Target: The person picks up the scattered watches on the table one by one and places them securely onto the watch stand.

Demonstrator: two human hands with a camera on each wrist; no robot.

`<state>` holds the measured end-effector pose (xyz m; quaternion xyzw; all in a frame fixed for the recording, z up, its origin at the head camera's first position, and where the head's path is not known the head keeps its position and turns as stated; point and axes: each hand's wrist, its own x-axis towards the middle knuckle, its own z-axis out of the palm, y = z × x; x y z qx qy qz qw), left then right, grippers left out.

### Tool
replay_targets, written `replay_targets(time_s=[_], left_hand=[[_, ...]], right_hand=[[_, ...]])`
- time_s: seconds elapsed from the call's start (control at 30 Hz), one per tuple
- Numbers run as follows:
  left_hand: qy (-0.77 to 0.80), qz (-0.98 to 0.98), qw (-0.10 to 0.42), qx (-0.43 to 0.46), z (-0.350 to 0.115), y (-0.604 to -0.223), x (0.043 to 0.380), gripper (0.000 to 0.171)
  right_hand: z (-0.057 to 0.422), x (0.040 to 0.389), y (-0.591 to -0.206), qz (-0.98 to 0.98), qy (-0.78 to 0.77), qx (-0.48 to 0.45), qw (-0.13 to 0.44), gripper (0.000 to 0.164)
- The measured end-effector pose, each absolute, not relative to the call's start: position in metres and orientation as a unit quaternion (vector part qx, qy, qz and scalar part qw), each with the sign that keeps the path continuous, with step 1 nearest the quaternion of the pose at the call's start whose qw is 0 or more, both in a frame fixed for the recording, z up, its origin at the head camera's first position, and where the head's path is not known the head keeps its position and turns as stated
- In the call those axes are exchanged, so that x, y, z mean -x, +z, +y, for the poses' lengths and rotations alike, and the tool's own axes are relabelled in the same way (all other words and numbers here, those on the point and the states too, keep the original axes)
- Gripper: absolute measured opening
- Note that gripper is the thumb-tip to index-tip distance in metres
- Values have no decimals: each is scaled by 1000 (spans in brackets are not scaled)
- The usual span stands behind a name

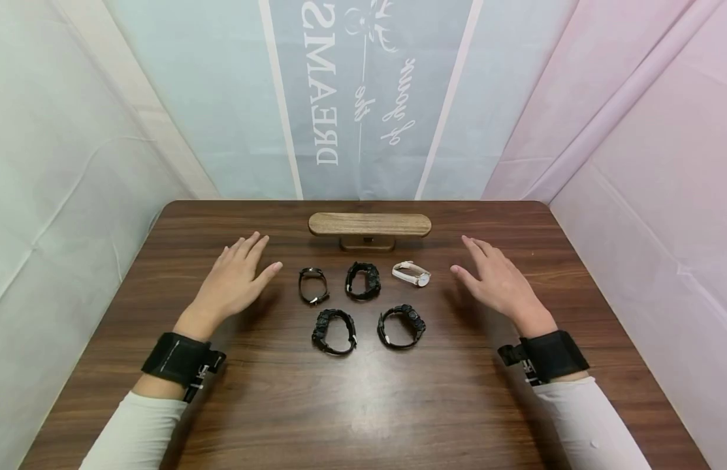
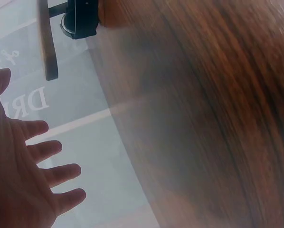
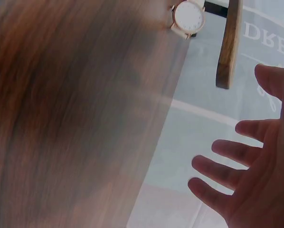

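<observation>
My left hand (image 1: 234, 277) hovers over the left part of the table, fingers spread and holding nothing. Nearest to it lies a slim black watch (image 1: 313, 286). On the other side my right hand (image 1: 495, 277) is likewise spread and holds nothing, beside a white-strapped watch (image 1: 411, 274) whose round dial (image 3: 188, 16) shows in the right wrist view. Between these two watches lies a chunky black watch (image 1: 364, 281). Closer to me are two more chunky black watches, one left (image 1: 334, 331) and one right (image 1: 402, 326). All have their straps closed into loops.
Behind the watches stands a wooden display stand (image 1: 369, 224) with a long rounded bar on a small base. The brown wood-grain table (image 1: 363, 405) ends at a printed cloth backdrop (image 1: 375, 98). Pale cloth walls (image 1: 663, 163) rise at both sides.
</observation>
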<state>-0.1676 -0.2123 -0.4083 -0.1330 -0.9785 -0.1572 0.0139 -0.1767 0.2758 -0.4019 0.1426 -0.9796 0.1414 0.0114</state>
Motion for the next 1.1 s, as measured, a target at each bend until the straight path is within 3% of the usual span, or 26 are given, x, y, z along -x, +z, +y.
replay_targets(time_s=[0.63, 1.1], left_hand=[[-158, -972, 38, 170, -188, -400, 153, 74], [-137, -967, 63, 206, -168, -399, 144, 72]], right_hand=[[225, 147, -404, -959, 174, -218, -47, 62], [199, 134, -418, -937, 198, -256, -132, 54]])
